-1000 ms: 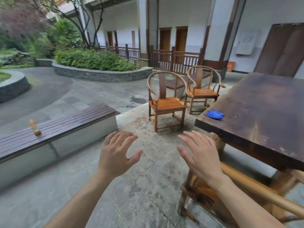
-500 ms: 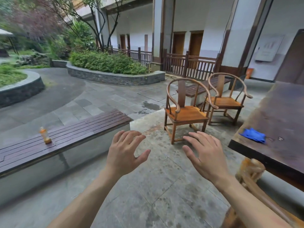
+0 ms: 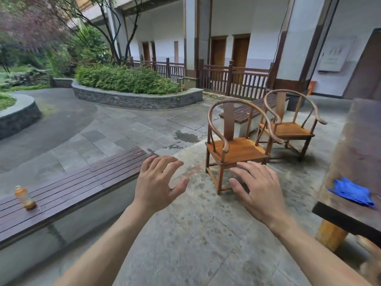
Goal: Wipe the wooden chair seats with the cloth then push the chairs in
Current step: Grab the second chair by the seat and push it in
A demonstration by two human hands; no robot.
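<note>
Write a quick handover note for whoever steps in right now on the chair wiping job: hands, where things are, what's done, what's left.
Left hand: open, holding nothing, raised over the paving.
Right hand: open, holding nothing.
Blue cloth: lying crumpled on the dark table, near its corner, to the right of the right hand. Not picked up yet.
Near chair and far chair: standing out on the paving, away from the table.
Done: nothing visible so far.
Left: grab the cloth, wipe both seats, push both chairs in.
</note>
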